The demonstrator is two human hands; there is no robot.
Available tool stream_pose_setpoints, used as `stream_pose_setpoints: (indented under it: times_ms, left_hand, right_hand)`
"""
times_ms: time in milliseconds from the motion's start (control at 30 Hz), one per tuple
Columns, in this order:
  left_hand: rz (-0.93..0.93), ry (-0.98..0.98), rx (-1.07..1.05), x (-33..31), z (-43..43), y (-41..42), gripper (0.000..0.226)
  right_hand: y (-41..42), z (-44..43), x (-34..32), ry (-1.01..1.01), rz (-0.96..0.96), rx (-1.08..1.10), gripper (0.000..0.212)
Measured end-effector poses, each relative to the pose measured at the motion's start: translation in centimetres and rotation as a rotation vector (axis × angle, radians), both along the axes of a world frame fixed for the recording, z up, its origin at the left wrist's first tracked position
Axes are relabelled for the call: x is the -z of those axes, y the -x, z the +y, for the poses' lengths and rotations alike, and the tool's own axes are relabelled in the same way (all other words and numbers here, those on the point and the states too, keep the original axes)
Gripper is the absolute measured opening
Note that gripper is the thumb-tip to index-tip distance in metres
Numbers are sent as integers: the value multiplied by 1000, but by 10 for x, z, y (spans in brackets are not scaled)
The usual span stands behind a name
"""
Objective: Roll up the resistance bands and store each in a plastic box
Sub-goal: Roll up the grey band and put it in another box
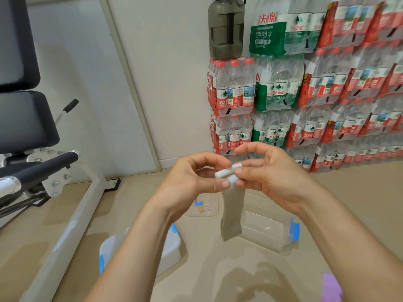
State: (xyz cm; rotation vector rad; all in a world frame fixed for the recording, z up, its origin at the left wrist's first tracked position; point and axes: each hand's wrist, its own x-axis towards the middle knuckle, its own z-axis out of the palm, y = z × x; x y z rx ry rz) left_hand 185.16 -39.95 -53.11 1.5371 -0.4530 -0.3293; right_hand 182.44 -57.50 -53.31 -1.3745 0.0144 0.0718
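Clearly we are early: the fingers of our left hand and right hand pinch the small rolled top of the grey resistance band, while its long unrolled tail hangs near the open plastic box.

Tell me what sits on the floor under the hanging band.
An open clear box with a blue clasp sits beneath the band; nothing shows inside it. The band's tail hides the box's left corner. A second clear plastic piece lies beyond.
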Motion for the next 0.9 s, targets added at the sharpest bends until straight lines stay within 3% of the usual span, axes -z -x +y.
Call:
stream_pose_setpoints:
  times_ms: [133, 300, 433, 600, 767, 900]
  left_hand:
    - [-104, -175, 225, -10, 15, 4, 57]
    - [-181, -301, 270, -18, 14, 11, 54]
    - [-188, -308, 219, -20, 13, 11, 52]
    - [-179, -205, 169, -16, 14, 8, 72]
    - [-69, -148, -49, -12, 10, 7, 34]
    - [-79, -141, -147, -9, 3, 8, 19]
  right_hand:
    - [2, -8, -5, -40, 30, -216, 55]
    - [2, -7, -5, 6, 64, -340, 62]
    - [3, -6, -5, 27, 41, -346, 57]
    - [1, -4, -3, 36, -16, -226, 45]
    - [-3, -3, 0, -5, -88, -2, 28]
    - [-5, 0, 1, 84, -136, 123, 17]
